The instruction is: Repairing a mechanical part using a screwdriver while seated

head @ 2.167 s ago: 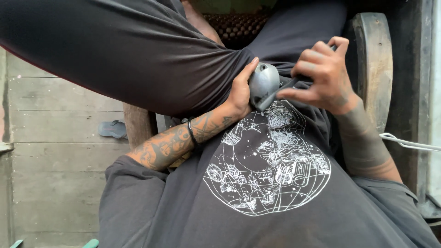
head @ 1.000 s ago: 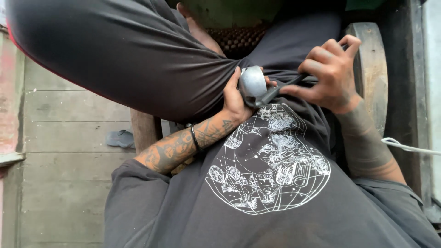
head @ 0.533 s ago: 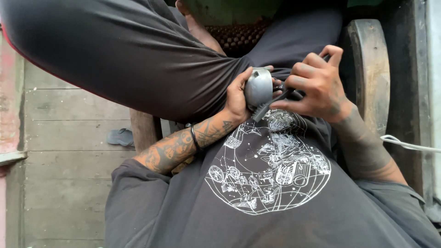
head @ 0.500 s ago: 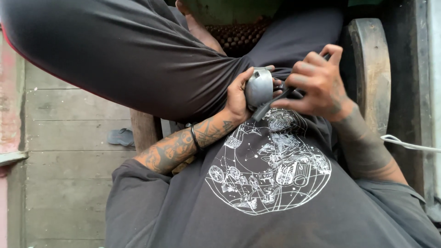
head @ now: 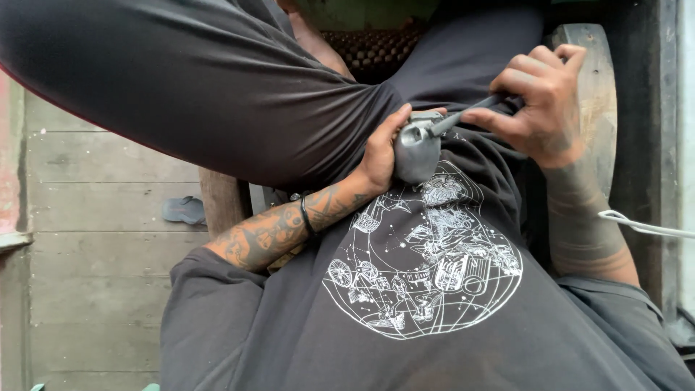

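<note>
Left hand grip is wrapped around a rounded grey metal piece, held against the dark trouser leg at frame centre. At 2 o'clock from it, right hand grip pinches a thin dark tool whose tip touches the piece's top.

A dull grey metal padlock lies against a dark grey shirt printed with a white line-drawn globe, dark tattoo patterns cover both forearms, and the wooden floor is pale weathered grey-brown.
</note>
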